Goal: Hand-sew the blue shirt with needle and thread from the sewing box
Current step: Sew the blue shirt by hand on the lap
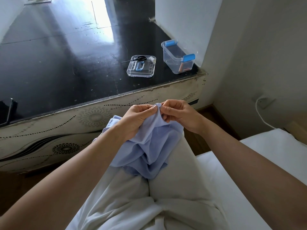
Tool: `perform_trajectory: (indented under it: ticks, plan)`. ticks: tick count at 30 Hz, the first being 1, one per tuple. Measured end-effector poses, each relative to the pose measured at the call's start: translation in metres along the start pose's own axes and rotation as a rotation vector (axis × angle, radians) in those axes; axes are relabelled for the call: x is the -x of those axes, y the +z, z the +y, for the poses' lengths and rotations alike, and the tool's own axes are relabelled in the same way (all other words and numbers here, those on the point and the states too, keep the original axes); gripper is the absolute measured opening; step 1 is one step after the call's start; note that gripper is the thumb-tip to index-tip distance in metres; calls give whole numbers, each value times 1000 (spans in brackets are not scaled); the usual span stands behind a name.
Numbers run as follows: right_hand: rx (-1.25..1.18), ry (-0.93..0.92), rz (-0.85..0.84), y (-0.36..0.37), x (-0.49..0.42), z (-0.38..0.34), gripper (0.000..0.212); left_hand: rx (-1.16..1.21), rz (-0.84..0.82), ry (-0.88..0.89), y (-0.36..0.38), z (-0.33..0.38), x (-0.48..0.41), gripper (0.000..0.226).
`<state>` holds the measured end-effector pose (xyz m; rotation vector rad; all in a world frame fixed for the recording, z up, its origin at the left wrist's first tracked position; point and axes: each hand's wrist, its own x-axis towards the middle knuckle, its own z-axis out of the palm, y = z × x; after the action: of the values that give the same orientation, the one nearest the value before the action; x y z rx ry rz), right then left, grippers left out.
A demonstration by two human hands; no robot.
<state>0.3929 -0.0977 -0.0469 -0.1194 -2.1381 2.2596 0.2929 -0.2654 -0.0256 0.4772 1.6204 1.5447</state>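
The light blue shirt point(149, 146) lies bunched on my lap. My left hand point(137, 120) grips a raised fold of it, thumb and fingers pinching the top of the fold. My right hand point(179, 113) pinches the same fold from the right; the needle is too small to make out. A thin thread point(169, 121) hangs below my right fingers. The clear sewing box point(177, 58) with blue latches stands open on the black table, far right. Its clear lid point(141, 67) lies to the left, bearing black scissors point(140, 58) and a white thread spool point(152, 59).
The black table point(66, 55) has a patterned white front edge just beyond my knees. A dark phone point(6, 110) lies at its left edge. A white cable point(260, 113) hangs by the wall at right. I sit on a white cushion point(265, 155).
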Motion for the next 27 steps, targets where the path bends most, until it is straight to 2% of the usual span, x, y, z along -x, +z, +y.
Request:
perform_trajectory:
  ticks: [4, 12, 19, 23, 27]
  plan:
    - [39, 14, 26, -1, -2, -1, 25, 62, 27, -10, -2, 3, 0, 40]
    - [97, -16, 63, 4, -3, -3, 27, 52, 48, -35, 2, 4, 1, 23]
    - [292, -2, 261, 6, -9, -10, 15, 36, 167, -78, 7, 6, 0, 23]
    - [508, -206, 357, 9, -11, -8, 14, -40, 293, -50, 14, 5, 0, 19]
    - [668, -334, 329, 13, -14, -10, 9, -68, 280, -21, 16, 7, 0, 10]
